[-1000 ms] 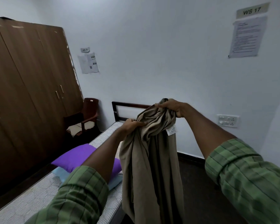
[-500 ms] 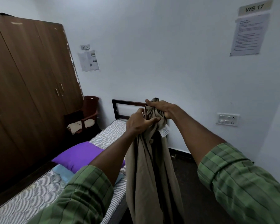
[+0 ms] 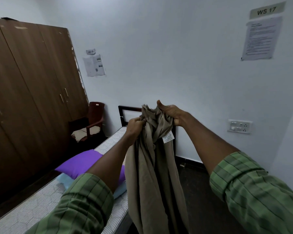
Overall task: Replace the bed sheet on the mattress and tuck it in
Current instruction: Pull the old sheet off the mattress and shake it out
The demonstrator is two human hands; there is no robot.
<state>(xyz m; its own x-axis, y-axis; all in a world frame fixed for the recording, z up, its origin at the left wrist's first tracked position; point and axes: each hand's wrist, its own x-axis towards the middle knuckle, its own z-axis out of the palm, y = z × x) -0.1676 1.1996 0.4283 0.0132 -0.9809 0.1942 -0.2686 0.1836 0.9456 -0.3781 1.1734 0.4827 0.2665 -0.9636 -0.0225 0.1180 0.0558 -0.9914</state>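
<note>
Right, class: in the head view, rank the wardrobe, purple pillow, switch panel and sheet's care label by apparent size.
1. wardrobe
2. purple pillow
3. switch panel
4. care label
The label hangs nearer the camera than the panel, so that last pair is unsure.

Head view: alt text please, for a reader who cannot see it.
Both hands, left hand and right hand, grip a bunched beige bed sheet hanging beside a bare mattress. A purple pillow lies on it; a wardrobe stands behind.
</note>
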